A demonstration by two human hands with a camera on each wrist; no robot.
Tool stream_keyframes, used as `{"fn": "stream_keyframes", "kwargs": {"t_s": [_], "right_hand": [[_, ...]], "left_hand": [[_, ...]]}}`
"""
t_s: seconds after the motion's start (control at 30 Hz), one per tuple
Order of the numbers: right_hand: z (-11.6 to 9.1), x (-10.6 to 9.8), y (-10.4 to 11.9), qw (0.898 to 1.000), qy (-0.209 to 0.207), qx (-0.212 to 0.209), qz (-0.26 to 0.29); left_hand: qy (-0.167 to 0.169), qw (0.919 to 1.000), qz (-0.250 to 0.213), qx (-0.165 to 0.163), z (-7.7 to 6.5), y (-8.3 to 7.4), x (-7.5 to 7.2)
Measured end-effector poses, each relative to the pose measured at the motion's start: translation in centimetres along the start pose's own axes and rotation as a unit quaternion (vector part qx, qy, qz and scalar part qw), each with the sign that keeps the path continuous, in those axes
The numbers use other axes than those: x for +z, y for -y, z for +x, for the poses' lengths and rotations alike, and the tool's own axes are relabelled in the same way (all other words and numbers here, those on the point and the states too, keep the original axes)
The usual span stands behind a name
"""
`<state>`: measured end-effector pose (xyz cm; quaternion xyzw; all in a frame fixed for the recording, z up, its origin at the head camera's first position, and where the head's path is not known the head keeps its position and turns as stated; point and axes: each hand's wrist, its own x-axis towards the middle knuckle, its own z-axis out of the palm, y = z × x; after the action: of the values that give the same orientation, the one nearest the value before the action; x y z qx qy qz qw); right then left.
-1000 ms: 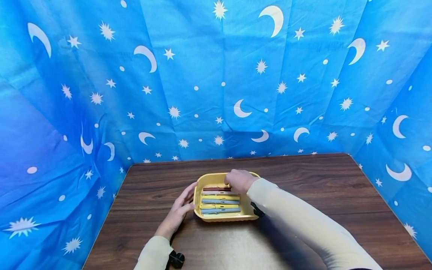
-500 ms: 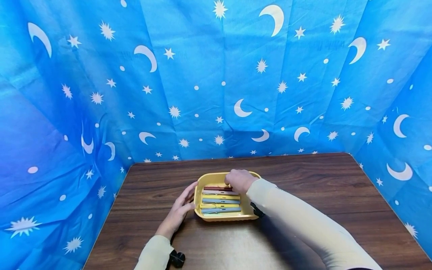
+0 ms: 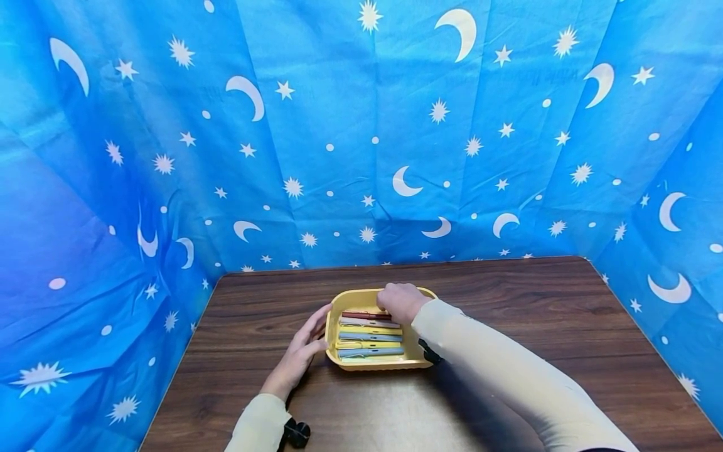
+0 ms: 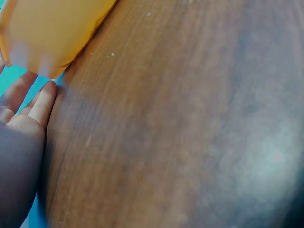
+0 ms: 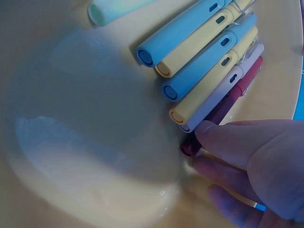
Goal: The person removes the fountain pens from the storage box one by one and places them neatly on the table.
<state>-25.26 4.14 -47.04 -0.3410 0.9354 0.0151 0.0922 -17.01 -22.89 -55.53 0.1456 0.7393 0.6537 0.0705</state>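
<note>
In the head view, a yellow plastic bin (image 3: 333, 314) stands on the table, with several capped pens lying side by side in it. My left hand (image 3: 298, 351) rests with fairly straight fingers against the bin's left outer wall. My right hand (image 3: 402, 302) reaches in at the back right. The right wrist view shows its thumb and a finger pinching the end of the dark red pen (image 5: 228, 107), the last in the row. Touching that pen is a lilac pen (image 5: 216, 99); then come yellow pens (image 5: 204, 97) and blue pens (image 5: 194, 76) alternating. A mint pen (image 5: 118, 9) lies apart.
The brown wood-grain table (image 3: 508, 314) extends around the bin. A blue cloth (image 3: 339, 125) with moons and stars encloses its back and sides. Black wrist cameras (image 3: 296, 433) sit on both cuffs. The bin's raised walls surround the pens.
</note>
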Motion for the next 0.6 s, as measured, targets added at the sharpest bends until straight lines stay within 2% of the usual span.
{"fn": "stream_keyframes", "kwargs": {"t_s": [0.27, 0.6], "right_hand": [[0.43, 0.31, -0.06, 1.0, 0.003, 0.002, -0.003], [0.66, 0.48, -0.14, 0.999, 0.006, -0.01, -0.031]], "left_hand": [[-0.002, 0.9999, 0.0, -0.014, -0.1, -0.04, 0.06], [-0.002, 0.9999, -0.002, -0.012, -0.03, -0.15, 0.11]]}}
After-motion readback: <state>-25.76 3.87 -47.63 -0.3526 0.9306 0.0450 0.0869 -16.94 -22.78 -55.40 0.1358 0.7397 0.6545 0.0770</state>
